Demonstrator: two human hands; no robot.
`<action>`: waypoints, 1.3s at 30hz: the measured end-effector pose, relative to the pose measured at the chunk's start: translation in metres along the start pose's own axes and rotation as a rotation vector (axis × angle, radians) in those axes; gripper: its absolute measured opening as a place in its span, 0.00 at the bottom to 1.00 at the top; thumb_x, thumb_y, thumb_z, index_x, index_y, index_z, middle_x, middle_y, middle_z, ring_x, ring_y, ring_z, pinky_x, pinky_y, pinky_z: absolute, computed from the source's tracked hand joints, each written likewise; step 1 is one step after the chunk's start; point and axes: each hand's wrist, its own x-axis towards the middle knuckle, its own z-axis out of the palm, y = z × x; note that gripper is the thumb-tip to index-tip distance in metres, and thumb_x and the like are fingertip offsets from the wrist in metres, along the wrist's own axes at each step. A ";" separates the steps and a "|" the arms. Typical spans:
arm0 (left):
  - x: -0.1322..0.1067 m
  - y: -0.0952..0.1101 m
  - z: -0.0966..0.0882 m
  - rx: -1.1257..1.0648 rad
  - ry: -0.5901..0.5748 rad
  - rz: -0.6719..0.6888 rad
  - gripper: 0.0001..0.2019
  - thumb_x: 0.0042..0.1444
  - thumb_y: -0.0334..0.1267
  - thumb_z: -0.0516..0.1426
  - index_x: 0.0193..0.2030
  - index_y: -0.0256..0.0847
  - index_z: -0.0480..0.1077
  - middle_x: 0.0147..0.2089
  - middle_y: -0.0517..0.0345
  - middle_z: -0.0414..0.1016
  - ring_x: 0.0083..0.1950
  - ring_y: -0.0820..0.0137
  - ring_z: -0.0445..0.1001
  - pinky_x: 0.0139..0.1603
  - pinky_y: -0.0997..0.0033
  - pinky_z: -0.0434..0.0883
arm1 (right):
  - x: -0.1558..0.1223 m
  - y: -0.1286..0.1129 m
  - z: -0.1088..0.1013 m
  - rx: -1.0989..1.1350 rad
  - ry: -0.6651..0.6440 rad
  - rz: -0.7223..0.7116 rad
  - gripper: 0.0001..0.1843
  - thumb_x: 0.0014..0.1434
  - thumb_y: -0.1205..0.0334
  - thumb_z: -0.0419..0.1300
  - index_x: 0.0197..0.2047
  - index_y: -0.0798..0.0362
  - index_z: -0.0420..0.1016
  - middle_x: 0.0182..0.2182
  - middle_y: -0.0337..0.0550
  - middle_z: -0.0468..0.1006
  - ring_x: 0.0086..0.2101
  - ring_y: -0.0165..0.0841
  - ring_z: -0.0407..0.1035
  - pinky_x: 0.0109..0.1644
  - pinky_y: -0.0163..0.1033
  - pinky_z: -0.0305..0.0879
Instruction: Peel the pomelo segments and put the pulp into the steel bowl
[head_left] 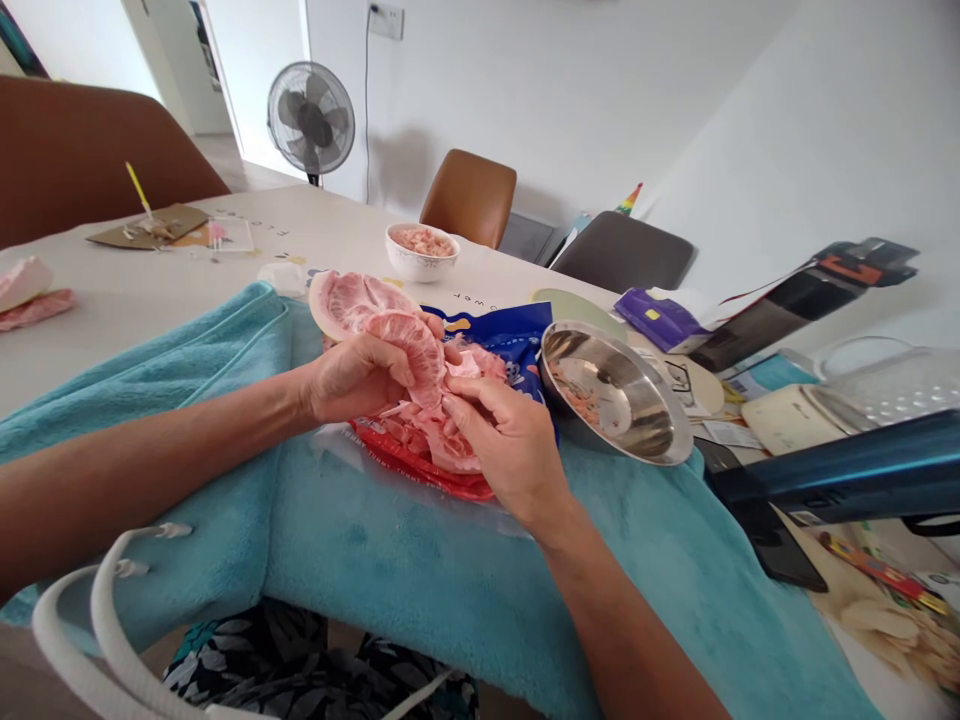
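My left hand (352, 378) is closed around a pink pomelo segment (411, 348), holding it upright above a plastic bag. The fingers of my right hand (514, 445) pinch the segment's lower right edge; whether they grip only its membrane I cannot tell. Just behind my left hand is a larger piece of pomelo (351, 298) with pale rind and pink inside. Below both hands, torn pink membranes (439, 440) lie heaped on the blue and red plastic bag (529, 325). To the right, a steel bowl (656, 405) tilts slightly, with bits of pulp inside.
A white bowl (421, 264) of pink pulp stands farther back. A teal towel (375, 560) covers the near table edge. On the right are a purple tissue pack (660, 318), a dark blue bottle (847, 465) and a phone (787, 550). More peel (30, 290) lies far left.
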 end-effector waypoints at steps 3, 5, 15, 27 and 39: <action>-0.001 0.000 0.002 -0.003 0.055 -0.023 0.23 0.37 0.16 0.57 0.41 0.40 0.70 0.37 0.59 0.79 0.34 0.71 0.78 0.30 0.77 0.76 | -0.002 0.002 0.004 -0.301 0.132 -0.225 0.12 0.65 0.72 0.53 0.34 0.56 0.76 0.28 0.43 0.80 0.30 0.30 0.74 0.35 0.35 0.68; 0.000 0.000 0.003 0.006 0.082 -0.033 0.23 0.38 0.17 0.57 0.41 0.40 0.70 0.35 0.59 0.78 0.33 0.71 0.78 0.30 0.77 0.77 | -0.004 0.002 0.007 -0.509 0.182 -0.334 0.14 0.66 0.72 0.51 0.31 0.57 0.74 0.25 0.44 0.76 0.26 0.31 0.70 0.31 0.35 0.65; -0.006 0.005 0.011 0.234 -0.129 -0.183 0.16 0.33 0.20 0.53 0.32 0.37 0.68 0.22 0.55 0.76 0.18 0.69 0.72 0.16 0.76 0.69 | 0.004 0.010 -0.001 -0.659 0.319 -0.351 0.12 0.67 0.71 0.49 0.33 0.53 0.69 0.25 0.40 0.73 0.25 0.30 0.66 0.28 0.35 0.59; -0.002 0.002 -0.004 0.094 -0.158 -0.184 0.36 0.37 0.24 0.56 0.59 0.40 0.68 0.54 0.43 0.79 0.27 0.67 0.78 0.15 0.78 0.66 | 0.004 0.013 -0.015 -0.376 0.344 -0.210 0.11 0.67 0.69 0.52 0.42 0.51 0.76 0.35 0.43 0.77 0.37 0.33 0.74 0.44 0.41 0.72; -0.013 -0.006 0.013 0.359 -0.074 -0.113 0.49 0.49 0.26 0.55 0.75 0.44 0.34 0.25 0.63 0.76 0.16 0.75 0.65 0.18 0.79 0.60 | 0.003 0.019 -0.007 -0.337 0.273 -0.196 0.07 0.64 0.68 0.58 0.37 0.51 0.77 0.42 0.46 0.81 0.46 0.39 0.75 0.53 0.49 0.71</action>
